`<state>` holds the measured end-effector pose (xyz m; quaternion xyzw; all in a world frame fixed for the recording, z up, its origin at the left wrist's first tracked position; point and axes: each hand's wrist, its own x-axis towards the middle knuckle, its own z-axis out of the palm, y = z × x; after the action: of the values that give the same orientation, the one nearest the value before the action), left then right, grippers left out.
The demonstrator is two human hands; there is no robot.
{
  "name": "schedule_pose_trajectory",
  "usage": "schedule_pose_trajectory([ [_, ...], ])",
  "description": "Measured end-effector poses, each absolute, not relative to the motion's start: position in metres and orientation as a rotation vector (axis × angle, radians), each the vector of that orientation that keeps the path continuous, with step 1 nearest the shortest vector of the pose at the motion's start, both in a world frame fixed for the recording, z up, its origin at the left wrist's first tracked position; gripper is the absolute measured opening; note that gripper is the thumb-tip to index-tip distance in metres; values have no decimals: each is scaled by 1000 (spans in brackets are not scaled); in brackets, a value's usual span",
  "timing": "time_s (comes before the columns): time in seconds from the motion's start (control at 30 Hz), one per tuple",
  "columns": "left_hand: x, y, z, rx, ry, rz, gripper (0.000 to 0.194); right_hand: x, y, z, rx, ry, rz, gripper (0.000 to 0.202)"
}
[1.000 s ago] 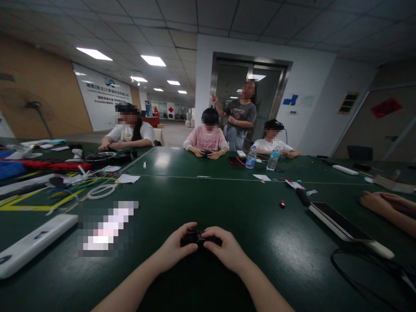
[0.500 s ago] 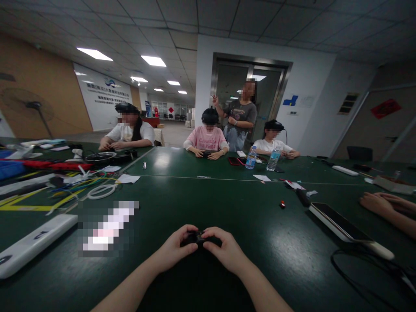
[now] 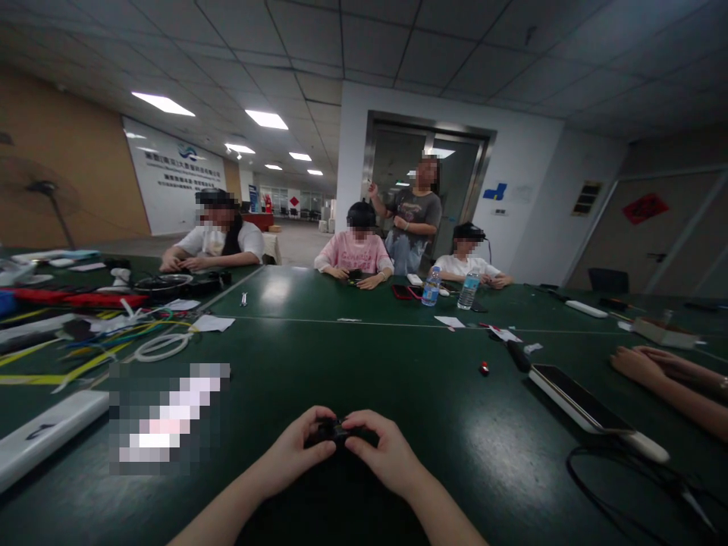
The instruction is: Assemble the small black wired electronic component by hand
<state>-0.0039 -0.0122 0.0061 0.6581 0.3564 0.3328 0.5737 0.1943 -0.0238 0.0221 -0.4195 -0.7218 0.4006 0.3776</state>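
Observation:
A small black object (image 3: 340, 433) sits between my two hands, just above the near part of the green table; its exact kind is too dark to make out. My left hand (image 3: 294, 453) is closed on its left end, thumb below and fingers curled over the top. From the other side, my right hand (image 3: 385, 449) pinches the right end in the same way. My fingers cover much of the object's two ends, and its middle shows between the thumbs.
A white power strip (image 3: 48, 440) and a coiled white cable (image 3: 162, 347) lie left. At right are a phone-like slab (image 3: 580, 398), a black cable (image 3: 619, 485) and another person's hands (image 3: 642, 364). Two water bottles (image 3: 431, 288) stand farther back. Several people sit or stand across the table (image 3: 318, 349).
The view has turned slightly, so most of the table items sit a little farther left and lower. Both hands still hold the black object, and more of it shows between them.

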Motion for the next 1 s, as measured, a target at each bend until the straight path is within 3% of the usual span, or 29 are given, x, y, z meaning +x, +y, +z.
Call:
schedule_pose_trajectory([
  [0.23, -5, -11, 4, 1537, 858, 770, 53, 194, -24, 21, -1070, -1823, 1043, 20],
  [0.37, -6, -12, 6, 1571, 868, 754, 40, 194, -25, 22, -1072, -1833, 1053, 20],
  [0.53, -5, -13, 9, 1567, 873, 774, 39, 194, -25, 22, -1125, -1863, 1041, 21],
  [0.73, -6, -11, 4, 1495, 811, 776, 59, 193, -22, 17, -1092, -1833, 1041, 19],
  [0.9, -6, -11, 5, 1570, 833, 768, 39, 194, -22, 16, -1087, -1844, 1039, 20],
  [1.0, -6, -11, 6, 1569, 825, 759, 39, 194, -22, 16, -1107, -1848, 1045, 23],
])
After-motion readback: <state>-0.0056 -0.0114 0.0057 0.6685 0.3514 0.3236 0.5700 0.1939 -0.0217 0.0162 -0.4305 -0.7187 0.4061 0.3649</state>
